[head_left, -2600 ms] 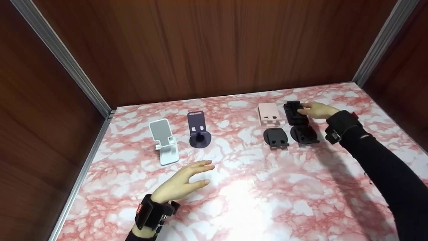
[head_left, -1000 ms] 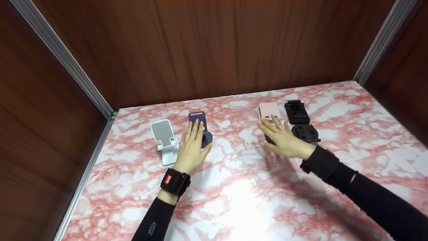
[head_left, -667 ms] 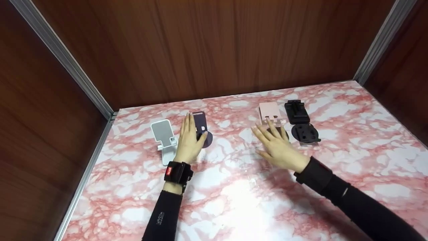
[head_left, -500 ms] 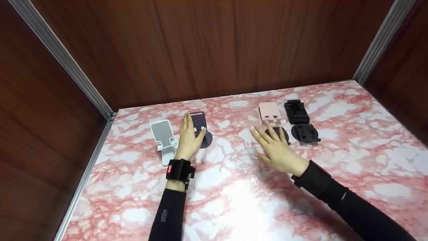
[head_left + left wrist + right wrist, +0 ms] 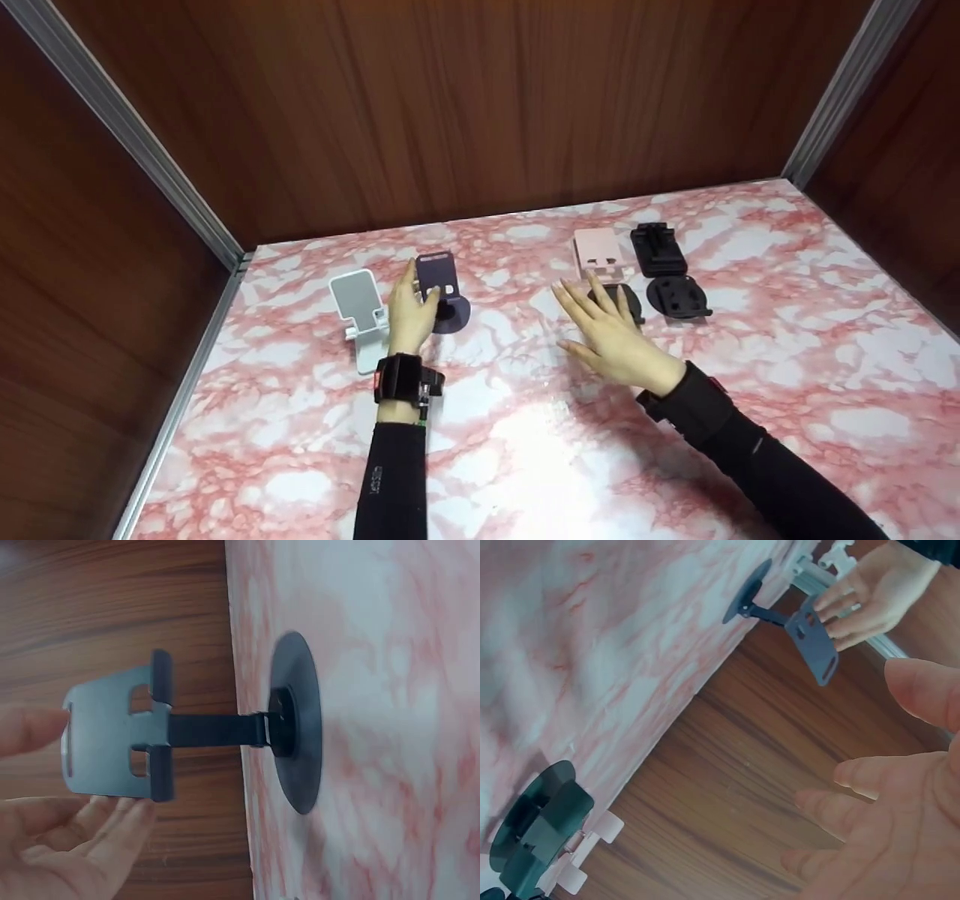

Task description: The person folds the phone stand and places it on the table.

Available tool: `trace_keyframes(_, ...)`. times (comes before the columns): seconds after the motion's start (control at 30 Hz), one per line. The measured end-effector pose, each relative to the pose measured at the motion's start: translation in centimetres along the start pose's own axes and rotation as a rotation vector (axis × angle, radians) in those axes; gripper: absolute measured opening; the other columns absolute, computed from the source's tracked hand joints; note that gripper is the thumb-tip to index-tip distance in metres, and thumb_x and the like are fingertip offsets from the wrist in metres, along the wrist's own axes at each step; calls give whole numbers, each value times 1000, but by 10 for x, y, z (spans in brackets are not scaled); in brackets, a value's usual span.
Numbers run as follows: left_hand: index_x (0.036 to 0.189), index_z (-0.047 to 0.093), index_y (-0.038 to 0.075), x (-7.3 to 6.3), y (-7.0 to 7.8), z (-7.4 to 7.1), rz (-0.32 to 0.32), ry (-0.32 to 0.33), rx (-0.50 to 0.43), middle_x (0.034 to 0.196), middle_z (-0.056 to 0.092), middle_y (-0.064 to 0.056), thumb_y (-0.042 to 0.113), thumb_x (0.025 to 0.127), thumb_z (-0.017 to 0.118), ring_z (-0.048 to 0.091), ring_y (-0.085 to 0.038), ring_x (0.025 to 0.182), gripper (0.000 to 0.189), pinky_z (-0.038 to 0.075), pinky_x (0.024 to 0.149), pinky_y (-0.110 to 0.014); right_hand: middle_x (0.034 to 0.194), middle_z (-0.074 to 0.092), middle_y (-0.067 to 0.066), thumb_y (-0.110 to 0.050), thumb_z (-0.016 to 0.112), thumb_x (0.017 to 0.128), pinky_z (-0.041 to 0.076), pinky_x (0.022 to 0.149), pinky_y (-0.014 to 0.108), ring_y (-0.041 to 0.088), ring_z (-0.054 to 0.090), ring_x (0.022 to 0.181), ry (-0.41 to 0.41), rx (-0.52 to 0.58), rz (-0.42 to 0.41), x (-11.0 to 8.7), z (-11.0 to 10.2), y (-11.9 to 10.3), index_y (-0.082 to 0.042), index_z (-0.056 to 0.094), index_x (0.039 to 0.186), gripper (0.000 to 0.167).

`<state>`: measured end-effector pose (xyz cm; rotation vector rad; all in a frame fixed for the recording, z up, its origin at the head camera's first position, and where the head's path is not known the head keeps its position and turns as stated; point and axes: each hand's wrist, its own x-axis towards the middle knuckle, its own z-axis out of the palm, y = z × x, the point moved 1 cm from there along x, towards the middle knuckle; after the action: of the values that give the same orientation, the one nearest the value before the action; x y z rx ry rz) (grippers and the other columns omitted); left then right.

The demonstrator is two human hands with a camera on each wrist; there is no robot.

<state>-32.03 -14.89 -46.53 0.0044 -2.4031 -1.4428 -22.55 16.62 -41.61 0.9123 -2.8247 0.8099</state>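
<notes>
My left hand is at the left side of a dark purple phone stand, which stands upright on a round base. In the left wrist view the stand's slotted plate lies between the thumb, near its top slot, and the loosely bent fingers along its side edge. The right wrist view shows that hand beside the plate too. My right hand hovers palm down with fingers spread, holding nothing. It partly covers a folded round black phone stand.
A white phone stand stands unfolded, left of my left hand. At the back right are a folded pink stand, a black rectangular one and another round black one. Wood panels enclose the marbled table.
My right hand has left the black stands at the back right and moved left and nearer. My left hand has reached forward, passed in front of the purple stand and shifted to its left side.
</notes>
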Motion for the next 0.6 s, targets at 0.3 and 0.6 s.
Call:
trace_keyframes(0.3,117,69,-12,-11,16,-9,82,76,-9,110,75,-29,-18,93,69,75,-42,101,24,64,96,-46,179,23,30,-19,63,114,-6,124,87,60,0,165,-24,44,-4,12,-4,-11,4,30,172,71)
trace_keyframes(0.6,112,71,-14,-11,22,-9,27,22,-111,106,75,-29,-16,96,71,76,-44,100,16,66,92,-43,178,21,33,-21,61,116,-4,126,85,58,-2,165,-18,74,-6,26,-13,-23,5,28,172,70)
